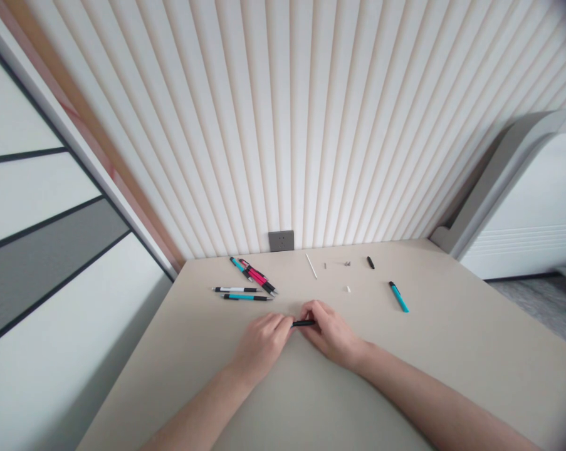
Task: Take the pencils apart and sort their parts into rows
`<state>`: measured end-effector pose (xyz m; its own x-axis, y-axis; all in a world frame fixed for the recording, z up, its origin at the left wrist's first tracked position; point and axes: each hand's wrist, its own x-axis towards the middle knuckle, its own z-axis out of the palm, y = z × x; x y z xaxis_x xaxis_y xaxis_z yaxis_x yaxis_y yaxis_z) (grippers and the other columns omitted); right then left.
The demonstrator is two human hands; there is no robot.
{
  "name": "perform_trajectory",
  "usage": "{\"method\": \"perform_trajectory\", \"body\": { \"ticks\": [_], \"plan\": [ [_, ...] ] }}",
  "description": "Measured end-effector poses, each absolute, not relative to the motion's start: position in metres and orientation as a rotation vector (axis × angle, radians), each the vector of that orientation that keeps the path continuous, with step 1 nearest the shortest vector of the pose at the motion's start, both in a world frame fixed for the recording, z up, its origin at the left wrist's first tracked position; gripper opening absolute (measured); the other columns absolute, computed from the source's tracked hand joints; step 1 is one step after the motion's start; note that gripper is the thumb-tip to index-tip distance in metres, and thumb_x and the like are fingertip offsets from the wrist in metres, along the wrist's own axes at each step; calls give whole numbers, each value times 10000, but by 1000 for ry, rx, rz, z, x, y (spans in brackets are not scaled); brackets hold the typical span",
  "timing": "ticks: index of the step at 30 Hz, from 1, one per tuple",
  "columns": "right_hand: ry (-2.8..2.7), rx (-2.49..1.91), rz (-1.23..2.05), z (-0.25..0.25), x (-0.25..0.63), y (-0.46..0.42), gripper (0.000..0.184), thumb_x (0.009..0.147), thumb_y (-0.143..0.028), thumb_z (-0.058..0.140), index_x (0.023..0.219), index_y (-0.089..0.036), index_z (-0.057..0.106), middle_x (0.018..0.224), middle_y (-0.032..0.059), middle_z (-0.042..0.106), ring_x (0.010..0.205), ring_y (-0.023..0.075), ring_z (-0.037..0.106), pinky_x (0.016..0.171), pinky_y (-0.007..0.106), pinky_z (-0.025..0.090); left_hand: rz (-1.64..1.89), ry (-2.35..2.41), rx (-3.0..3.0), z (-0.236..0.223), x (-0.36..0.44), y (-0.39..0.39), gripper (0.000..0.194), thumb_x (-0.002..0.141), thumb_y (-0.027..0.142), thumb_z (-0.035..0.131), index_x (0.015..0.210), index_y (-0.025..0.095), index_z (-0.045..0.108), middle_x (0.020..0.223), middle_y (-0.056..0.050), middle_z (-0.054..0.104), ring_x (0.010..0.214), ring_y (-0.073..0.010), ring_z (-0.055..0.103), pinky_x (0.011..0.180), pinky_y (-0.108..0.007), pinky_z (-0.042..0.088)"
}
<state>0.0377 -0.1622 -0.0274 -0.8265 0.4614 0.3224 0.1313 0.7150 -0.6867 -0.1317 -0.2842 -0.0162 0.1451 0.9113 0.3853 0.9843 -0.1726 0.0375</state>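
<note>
Black pen barrel (304,323) sits pinched narrowly in the right hand (332,334), its other end at the curled left hand (262,346) (whether that one grips it, I can't tell), above the beige desk (311,401); loose pens (242,297) lie farther off, a teal pen (399,297) to the right.

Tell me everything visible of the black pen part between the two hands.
The black pen part is a slim, straight, plastic-looking cylinder with a slight sheen, held nearly level. Only a short stretch shows: the right hand grips its right end, hiding it, and its left end reaches the left hand.
</note>
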Motion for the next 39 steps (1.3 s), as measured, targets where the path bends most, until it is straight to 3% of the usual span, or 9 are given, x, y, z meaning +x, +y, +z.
{"method": "perform_trajectory", "body": {
  "ticks": [8,14,18,21,28,31,34,39],
  "plan": [
    [-2437,-342,1039,-17,39,-161,229,974,-248,491,1146,-239,643,1030,48,687,987,182,616,894,312,465,-439,-1916,-2136,-13,-132,-284,144,975,152,486,1024,198,614,799,-16,650,750,-186,654,650,-285,485],
    [-2223,-642,1185,-24,38,-155,210,914,-292,558,1073,-215,672,873,24,663,693,142,565,660,269,455,-415,-2078,-2040,-12,-132,-284,200,1007,207,420,970,209,617,805,-25,655,753,-186,655,617,-262,449],
    [-1974,-737,1368,-31,36,-146,285,863,-387,630,1069,-190,657,700,-20,580,654,143,519,624,261,423,-393,-2180,-2025,-10,-134,-284,215,1003,196,392,923,209,590,829,-25,653,750,-185,645,604,-268,433],
    [-1851,-752,1423,-30,35,-142,313,865,-457,621,1008,-182,662,684,-25,552,627,133,482,588,251,387,-374,-2229,-2008,-8,-133,-284,208,996,188,383,916,211,574,852,-29,656,760,-186,642,609,-269,430],
    [-1822,-842,1323,-27,37,-139,284,913,-451,542,935,-183,635,803,18,646,709,154,545,657,267,418,-373,-2256,-1960,-12,-134,-284,208,1002,190,370,900,213,550,833,-23,660,764,-194,644,616,-283,415],
    [-1897,-851,1229,-27,40,-139,196,925,-331,491,964,-196,627,883,31,674,746,161,578,668,268,438,-394,-2237,-1961,-13,-134,-284,206,1005,191,372,903,212,550,828,-20,659,756,-194,644,607,-284,410],
    [-2055,-789,1084,-24,43,-143,225,929,-234,422,991,-203,636,840,25,664,734,160,590,668,269,449,-403,-2206,-1986,-13,-133,-284,199,1001,181,384,901,214,553,812,-11,651,738,-190,641,600,-285,408],
    [-2273,-554,959,-20,43,-149,255,971,-261,426,1090,-220,648,950,48,685,856,171,638,794,291,474,-427,-2159,-2013,-11,-132,-285,204,999,169,380,912,213,559,801,-9,643,722,-185,637,599,-282,412]
  ]
}}
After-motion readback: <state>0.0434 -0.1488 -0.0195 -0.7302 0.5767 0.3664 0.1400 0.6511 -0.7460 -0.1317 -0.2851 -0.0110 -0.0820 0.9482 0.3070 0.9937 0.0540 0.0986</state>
